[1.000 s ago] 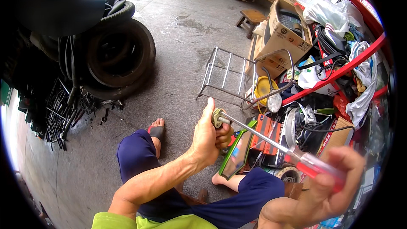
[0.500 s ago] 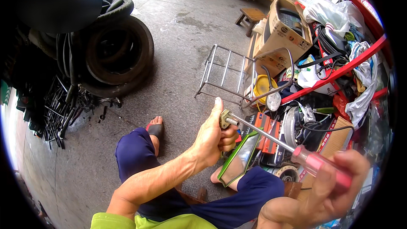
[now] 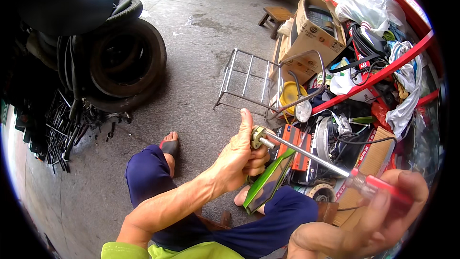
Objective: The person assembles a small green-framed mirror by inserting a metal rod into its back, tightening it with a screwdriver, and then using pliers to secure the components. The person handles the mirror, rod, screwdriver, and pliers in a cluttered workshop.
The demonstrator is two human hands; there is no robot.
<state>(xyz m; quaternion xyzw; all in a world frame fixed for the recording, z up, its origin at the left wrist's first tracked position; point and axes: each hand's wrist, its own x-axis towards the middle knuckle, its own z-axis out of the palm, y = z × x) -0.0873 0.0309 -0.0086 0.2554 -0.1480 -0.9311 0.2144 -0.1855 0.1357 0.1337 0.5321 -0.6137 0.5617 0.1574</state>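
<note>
My left hand (image 3: 242, 153) is closed around a small brass-coloured metal fitting (image 3: 257, 136) with a short silver pin, thumb pointing up. My right hand (image 3: 378, 216), at the lower right, grips a screwdriver (image 3: 311, 154) by its clear pinkish-red handle. The long silver shaft slants up and left, its tip at the fitting's upper side; whether it sits in a screw is too small to tell. Just below my left fist hangs a green-rimmed, shiny panel (image 3: 269, 180), tilted in front of my right leg. My fingers hide whether it is joined to the fitting.
A metal rack (image 3: 247, 79) stands on the floor ahead. Behind it are a cardboard box (image 3: 314, 33) and a small wooden stool (image 3: 278, 15). A red frame (image 3: 373, 84) with bags and cables fills the right. Old tyres (image 3: 129, 62) and metal rods (image 3: 62, 127) pile up at left.
The green-rimmed panel has turned more edge-on, and the fitting has rotated slightly in my left hand. My right hand and the screwdriver handle have shifted a little right and down.
</note>
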